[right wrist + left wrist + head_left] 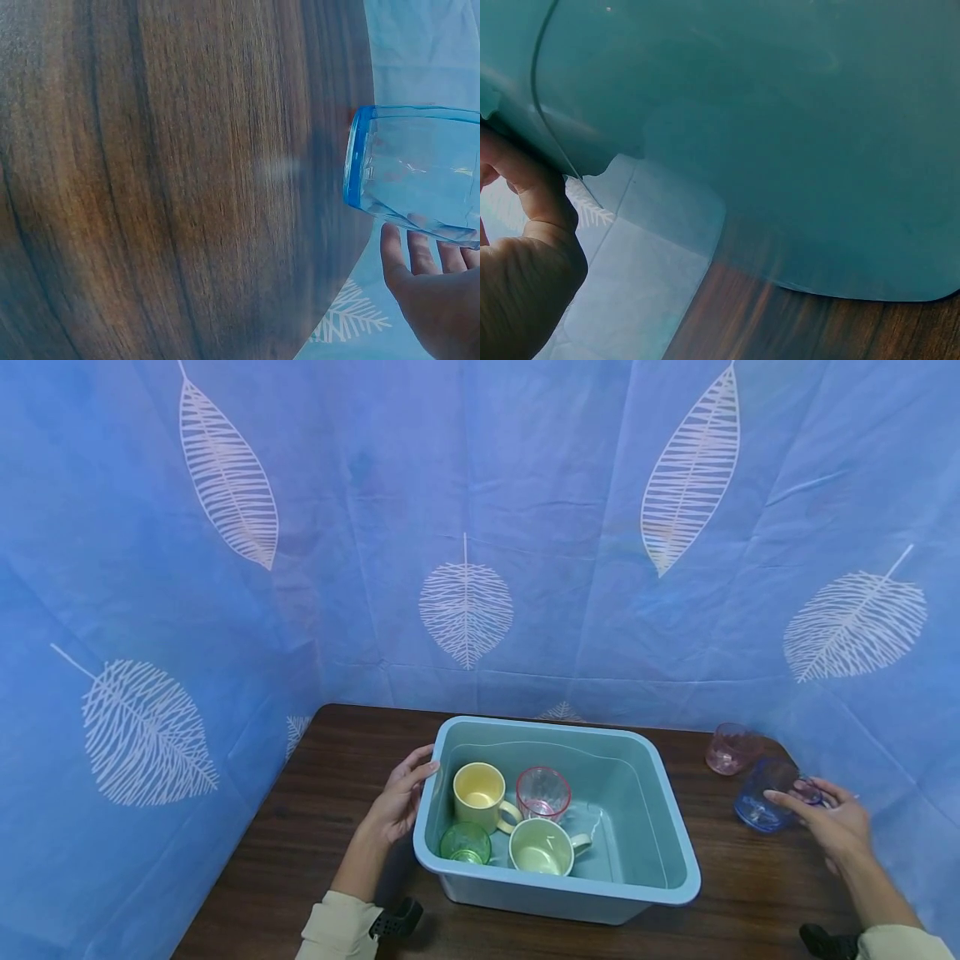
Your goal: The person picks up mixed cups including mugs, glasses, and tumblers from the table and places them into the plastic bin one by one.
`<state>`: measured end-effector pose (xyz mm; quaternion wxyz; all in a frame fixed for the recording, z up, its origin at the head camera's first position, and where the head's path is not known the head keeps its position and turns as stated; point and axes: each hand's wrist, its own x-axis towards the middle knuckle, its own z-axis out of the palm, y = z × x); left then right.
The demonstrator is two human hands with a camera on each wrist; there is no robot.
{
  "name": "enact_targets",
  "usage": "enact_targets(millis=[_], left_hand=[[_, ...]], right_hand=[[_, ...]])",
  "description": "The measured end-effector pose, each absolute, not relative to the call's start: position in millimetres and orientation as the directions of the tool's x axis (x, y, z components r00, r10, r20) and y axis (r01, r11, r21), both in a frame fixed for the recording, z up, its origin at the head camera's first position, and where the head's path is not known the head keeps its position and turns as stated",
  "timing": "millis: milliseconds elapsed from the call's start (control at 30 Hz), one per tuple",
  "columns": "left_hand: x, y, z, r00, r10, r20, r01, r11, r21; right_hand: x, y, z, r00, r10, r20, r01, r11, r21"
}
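Observation:
A light blue plastic basin stands on the table, and my left hand grips its left rim. Close up, the curled fingers of that hand show at the basin wall. Inside the basin are a yellow mug, a clear glass with a red rim, a green glass and a pale green mug. Far to the right, my right hand holds a clear blue glass cup, its thumb at the near side. The right wrist view shows the cup above the fingertips.
A pink glass stands behind the blue cup, near the back right corner of the dark wooden table. Blue cloth with white leaf prints hangs around the back and sides. A dark band sits on the left wrist.

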<state>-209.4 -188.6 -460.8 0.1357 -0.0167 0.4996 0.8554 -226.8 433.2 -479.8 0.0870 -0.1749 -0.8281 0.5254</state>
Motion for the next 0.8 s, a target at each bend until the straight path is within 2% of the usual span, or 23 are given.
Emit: enact_targets(millis=[500,733,800], left_hand=[[-210.6,-187.3,-465.0,-0.965,0.221,-0.141,-0.23,-0.46,0.858],[-211.9,-188.5,-464.8,-0.965,0.227,-0.133,-0.228,-0.466,0.855],[-212.6,-188.5,-464.3,-0.964,0.227,-0.136,-0.231,-0.469,0.853]], right_hand=[[-222.5,430.0,-480.1,-0.934,0.356,-0.032,0.198,0.439,-0.877],[-222.1,425.7,-476.8,-0.94,0.342,0.009,0.074,0.229,-0.971],[-222.3,424.6,-475.1,-0.94,0.34,0.015,0.061,0.213,-0.975]])
